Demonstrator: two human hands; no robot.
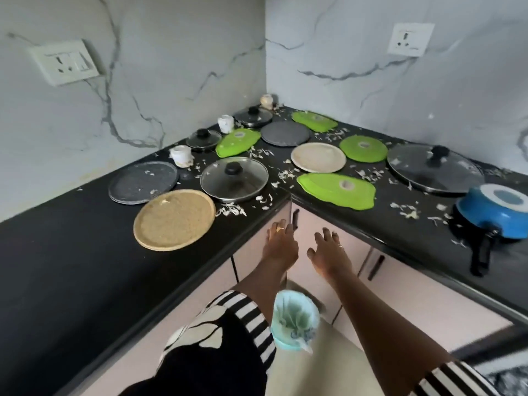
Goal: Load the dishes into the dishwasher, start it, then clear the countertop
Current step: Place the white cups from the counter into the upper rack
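An L-shaped black countertop [57, 252] carries many dishes. Nearest is a tan plate [174, 220], with a grey plate [143, 181] and a glass lid [234, 178] behind it. Several green lids [337, 190] lie among them, plus a cream plate [318, 157], a large glass lid [434, 168] and an upturned blue pan [494, 212] at the right. Both my hands reach toward the inner corner, below the counter edge. My left hand [280, 241] is stretched out with fingers straight, empty. My right hand [328, 250] is spread open, empty.
White scraps [231, 211] litter the counter. Three small white cups [180, 155] stand near the left wall. Pale cabinet doors with a dark handle [295, 218] sit under the counter. A bin with a light blue bag [295, 318] stands on the floor below my arms.
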